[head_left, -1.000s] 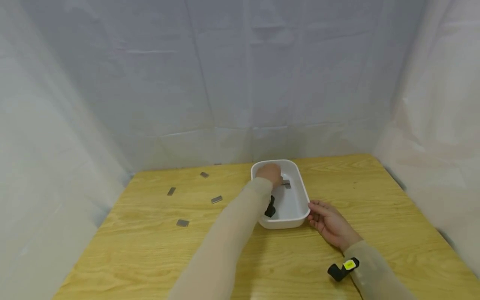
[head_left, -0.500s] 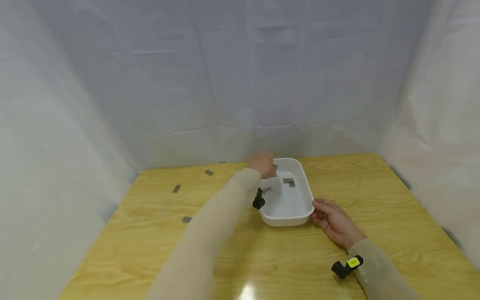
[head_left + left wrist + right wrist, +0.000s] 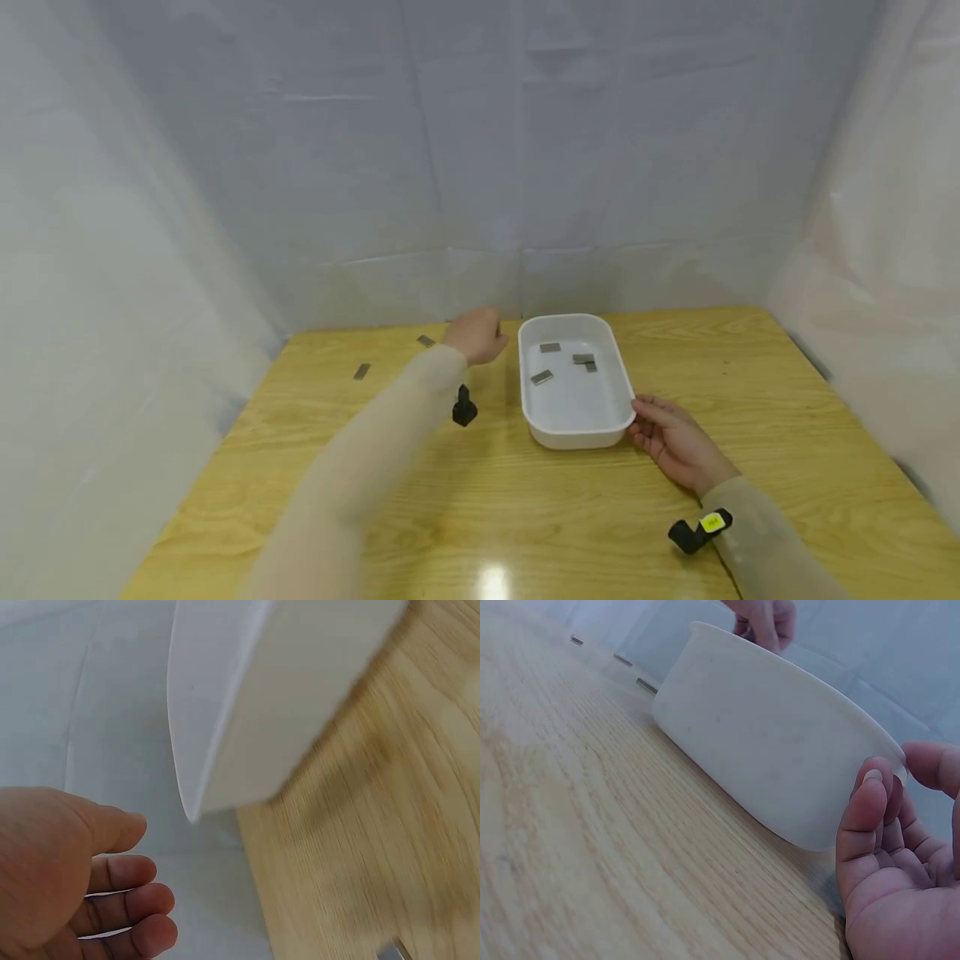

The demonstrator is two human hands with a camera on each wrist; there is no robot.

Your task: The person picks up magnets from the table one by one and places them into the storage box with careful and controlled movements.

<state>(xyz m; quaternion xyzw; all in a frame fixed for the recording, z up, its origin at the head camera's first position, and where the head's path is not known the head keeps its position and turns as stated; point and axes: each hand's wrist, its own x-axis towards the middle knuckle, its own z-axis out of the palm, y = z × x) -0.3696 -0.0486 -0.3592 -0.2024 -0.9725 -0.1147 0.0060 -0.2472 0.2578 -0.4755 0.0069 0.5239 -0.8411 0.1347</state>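
Note:
A white rectangular tub (image 3: 573,417) with rounded corners stands right of centre in the head view. My right hand (image 3: 678,446) pinches its rim at the near right corner, thumb on top and fingers beneath the lip in the right wrist view (image 3: 900,862). Several small flat grey metal pieces (image 3: 542,377) lie inside the tub. Left of the tub, above the table, hovers my left hand (image 3: 475,336). Its fingers (image 3: 150,900) are loosely bent and hold nothing in the left wrist view. On the wood beyond it lies a similar grey piece (image 3: 426,340).
Another grey piece (image 3: 362,371) lies farther left on the wooden table (image 3: 525,517). My left sleeve (image 3: 360,458) covers part of the table. A pale sheet (image 3: 480,167) hangs right behind the back edge, with more sheeting (image 3: 877,292) at the right side.
My left hand has come out of the tub and moved left past its rim, leaving grey pieces visible inside. The right hand stays at the corner. The view has shifted slightly.

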